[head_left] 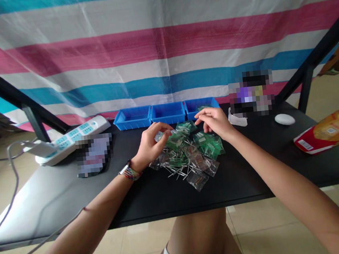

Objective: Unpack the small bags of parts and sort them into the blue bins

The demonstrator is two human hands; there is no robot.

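Note:
A heap of small clear plastic bags holding green circuit boards (pixel 190 151) lies mid-table on the black table (pixel 152 193), with loose metal pins (pixel 177 171) at its front. My left hand (pixel 150 144) rests on the heap's left side, fingers curled round one small bag (pixel 160 135). My right hand (pixel 214 123) hovers over the heap's back right, fingers bent downward and slightly apart, nothing visibly in them. A woven bracelet sits on my left wrist.
Three blue bins (pixel 167 113) stand in a row behind the heap; the right one holds a few green pieces. A white power strip (pixel 70 139) with a cable lies at left, a white mouse (pixel 284 119) and a red-yellow packet (pixel 329 132) at right.

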